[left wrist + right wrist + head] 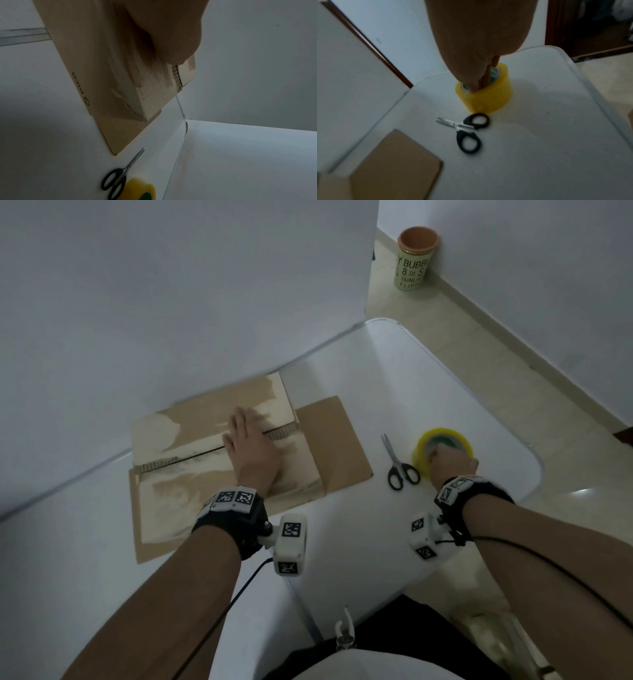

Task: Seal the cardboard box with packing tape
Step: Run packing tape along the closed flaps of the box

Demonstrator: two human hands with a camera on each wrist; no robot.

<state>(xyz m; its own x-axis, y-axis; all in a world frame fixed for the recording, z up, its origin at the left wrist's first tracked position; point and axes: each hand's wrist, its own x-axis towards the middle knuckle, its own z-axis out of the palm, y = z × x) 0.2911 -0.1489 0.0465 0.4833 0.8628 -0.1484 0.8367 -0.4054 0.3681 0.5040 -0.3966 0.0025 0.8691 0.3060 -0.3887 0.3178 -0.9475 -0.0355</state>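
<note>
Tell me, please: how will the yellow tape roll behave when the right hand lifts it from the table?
The tape roll looks thick and wide, so probably fairly heavy for its size. It rests flat on one end, so rolling seems unlikely. The right hand has fingers inside the core, which should resist slipping.

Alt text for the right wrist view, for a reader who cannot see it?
The right hand reaches down into the core of a yellow tape roll standing on a white table. Black-handled scissors lie just in front of it, and a cardboard flap shows at lower left.
</note>
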